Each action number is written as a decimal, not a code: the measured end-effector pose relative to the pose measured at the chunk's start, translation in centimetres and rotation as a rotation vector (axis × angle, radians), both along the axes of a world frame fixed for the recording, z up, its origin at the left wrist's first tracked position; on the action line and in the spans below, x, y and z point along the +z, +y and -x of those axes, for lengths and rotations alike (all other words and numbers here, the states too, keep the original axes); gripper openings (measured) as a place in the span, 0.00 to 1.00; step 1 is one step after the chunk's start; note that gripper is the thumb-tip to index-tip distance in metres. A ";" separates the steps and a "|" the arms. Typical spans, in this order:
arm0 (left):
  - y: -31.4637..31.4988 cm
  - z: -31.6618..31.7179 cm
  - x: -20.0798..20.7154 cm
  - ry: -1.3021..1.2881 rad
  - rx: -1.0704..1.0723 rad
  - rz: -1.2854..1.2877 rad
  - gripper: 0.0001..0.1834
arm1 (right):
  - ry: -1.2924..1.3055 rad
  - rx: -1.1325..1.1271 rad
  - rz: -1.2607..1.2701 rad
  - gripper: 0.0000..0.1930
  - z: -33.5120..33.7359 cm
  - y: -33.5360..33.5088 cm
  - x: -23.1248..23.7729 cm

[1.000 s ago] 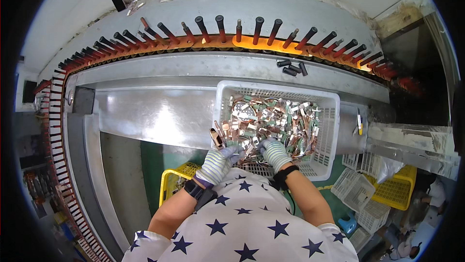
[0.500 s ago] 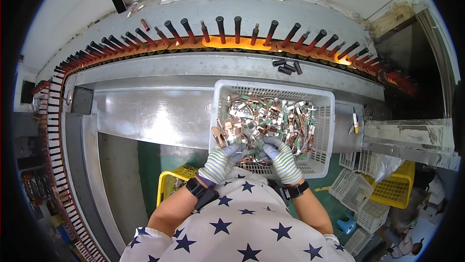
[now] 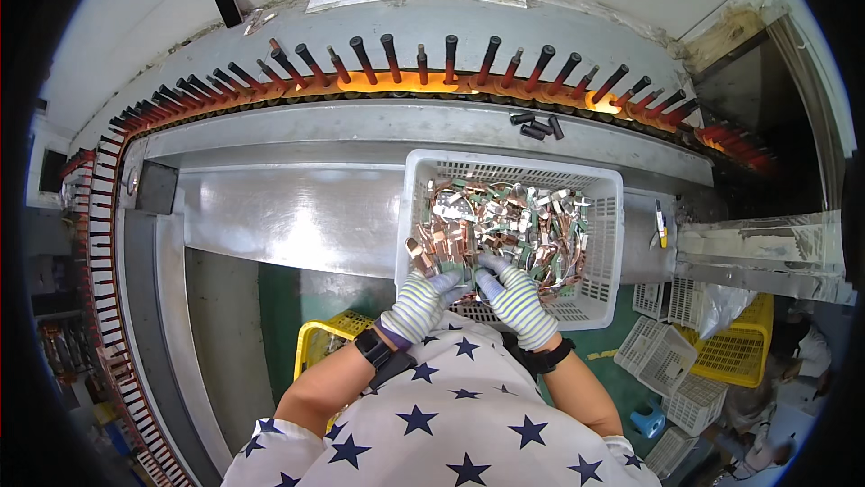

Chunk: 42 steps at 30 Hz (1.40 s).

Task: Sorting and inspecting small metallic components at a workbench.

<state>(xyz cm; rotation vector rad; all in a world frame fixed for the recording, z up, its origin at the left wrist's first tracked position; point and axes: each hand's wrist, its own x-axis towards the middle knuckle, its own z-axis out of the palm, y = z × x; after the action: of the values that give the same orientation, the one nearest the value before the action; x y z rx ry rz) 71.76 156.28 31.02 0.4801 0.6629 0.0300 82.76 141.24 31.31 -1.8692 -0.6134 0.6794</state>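
Observation:
A white plastic basket [image 3: 614,248] in front of me is filled with a heap of small copper-and-silver metal pieces [image 3: 532,217], some with green sleeves. Over its near left part, my left hand [image 3: 420,300], in a striped glove, is closed around several copper strips [image 3: 419,255] whose flat ends stick up past the fingers. My right hand [image 3: 517,300], gloved alike, is close beside it, fingers bent together at the near ends of the pieces. What its fingertips pinch is too small and partly hidden to make out.
Beyond the basket a curved conveyor line [image 3: 396,81] carries upright red rods with black tops, with a glowing orange stretch. Several short black tubes [image 3: 537,127] lie on the metal ledge. A yellow-handled knife [image 3: 661,224] is at the right; a yellow basket [image 3: 311,347] is below left.
My right hand has moved left, closer to my left hand. The copper strips in my left hand have shifted slightly right. The rods on the conveyor have moved along.

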 end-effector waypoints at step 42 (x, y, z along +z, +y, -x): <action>0.9 -1.1 -0.5 0.117 -0.081 -0.072 0.27 | 0.784 -0.088 0.039 0.20 -2.6 0.9 2.2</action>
<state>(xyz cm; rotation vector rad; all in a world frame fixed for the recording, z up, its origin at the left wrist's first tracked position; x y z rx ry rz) 72.85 157.15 30.48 0.5814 0.7580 -0.0511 85.36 142.18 33.51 -1.4799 -0.0068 1.2704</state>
